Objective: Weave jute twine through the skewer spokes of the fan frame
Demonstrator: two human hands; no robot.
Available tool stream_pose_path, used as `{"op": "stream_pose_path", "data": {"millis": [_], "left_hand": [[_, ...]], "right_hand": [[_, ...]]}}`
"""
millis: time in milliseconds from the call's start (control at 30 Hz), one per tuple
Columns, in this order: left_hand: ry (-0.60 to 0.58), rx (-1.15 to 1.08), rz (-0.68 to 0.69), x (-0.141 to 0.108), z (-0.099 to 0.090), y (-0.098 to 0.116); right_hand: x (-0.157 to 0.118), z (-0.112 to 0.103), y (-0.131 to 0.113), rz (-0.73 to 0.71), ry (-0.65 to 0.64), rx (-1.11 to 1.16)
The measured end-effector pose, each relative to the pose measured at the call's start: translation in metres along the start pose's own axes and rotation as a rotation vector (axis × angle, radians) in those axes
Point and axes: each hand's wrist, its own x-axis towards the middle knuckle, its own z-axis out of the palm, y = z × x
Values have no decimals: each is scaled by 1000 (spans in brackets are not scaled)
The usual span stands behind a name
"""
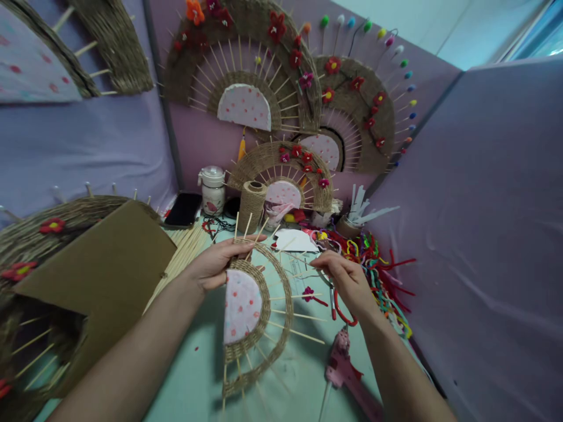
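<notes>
My left hand [224,258] is closed on the upper edge of a half-round woven fan [264,287], fingers behind it and thumb in front. The fan has a white half-disc with pink dots, a woven twine band around it, and thin wooden sticks radiating out through a second, narrower twine ring. It is tilted, with its straight side to the left. To the right of the fan, my right hand [343,275] pinches a thin strand of twine [297,258] that runs toward the outer ring. Its fingertips are partly hidden.
A pink glue gun [345,369] and red-handled scissors [343,310] lie at the right, near a small flower [308,293]. Behind stand a twine spool [253,205] and a lidded jar [213,190]. Colourful pipe cleaners [382,281] pile up at right; cardboard [105,293] is at left.
</notes>
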Motion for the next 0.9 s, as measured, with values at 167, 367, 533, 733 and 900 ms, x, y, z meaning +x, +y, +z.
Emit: {"op": "stream_pose_path", "data": {"millis": [167,367,533,733,900], "left_hand": [[6,-58,-8,1,-3,1],[59,-60,51,4,1,-3],[81,-33,77,2,13,-9],[41,-6,83,0,14,-10],[-60,-36,26,7,7,-19]], "right_hand": [[4,11,13,158,21,368],[4,24,22,394,-17,262],[9,30,27,510,-20,239],[11,31,21,540,-45,326],[11,26,18,522,-43,362]]}}
